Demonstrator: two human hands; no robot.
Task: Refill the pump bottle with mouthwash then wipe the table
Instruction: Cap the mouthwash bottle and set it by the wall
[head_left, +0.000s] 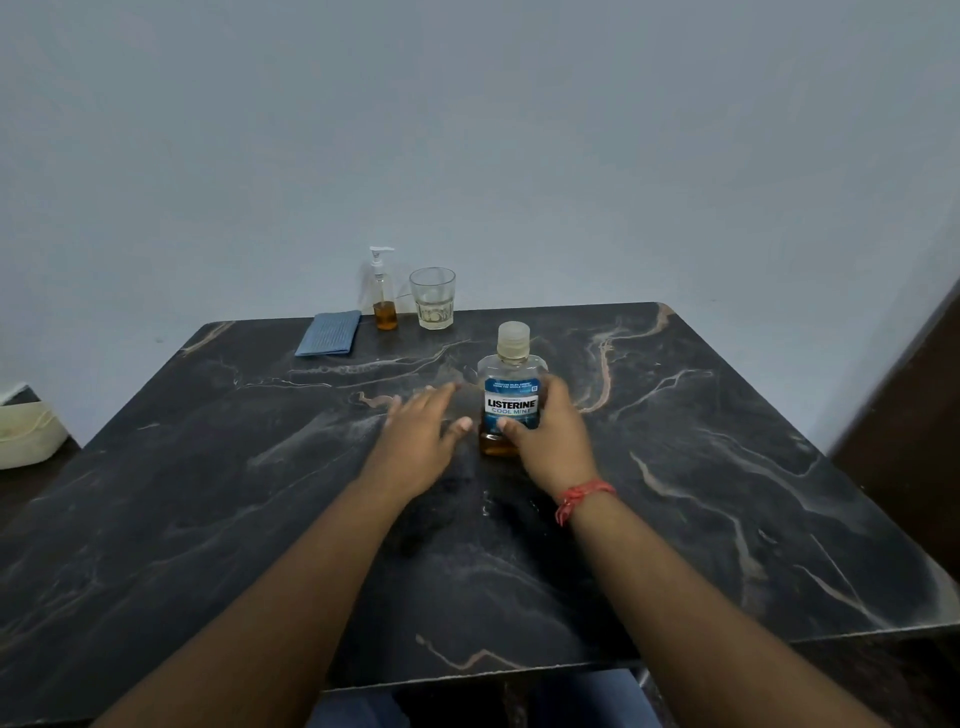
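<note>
dark marbled desk is seen filling the lower view, with a pale wall behind. everything below is placed by clock face from desk centre.

mouthwash bottle stands upright just past centre toward 12, long axis vertical, cap on and not yet opened. amber liquid is seen only low in the bottle.

right hand is wrapped on the bottle from its 4 o'clock side, thumb across the label front, the other fingers curled round the far side: clamped on the bottle. red thread band is worn at that wrist.

left hand is laid flat at the bottle's 9 o'clock, just beside it, not touching as far as can be told. its fingers are straight and spread, pointing toward 12, holding nothing.

glass stands at the far edge, at 11 to 12, near the pump bottle.

cloth, blue and folded, lies flat at 11.

pump bottle stands upright at 11 between cloth and glass, well apart from both hands, a little amber liquid at its base, pump head fitted.

judged: the cap sits straight above the right-hand grip, so the free left hand is the nearer one for unscrewing. the pump bottle lies on the left hand's side.
</note>
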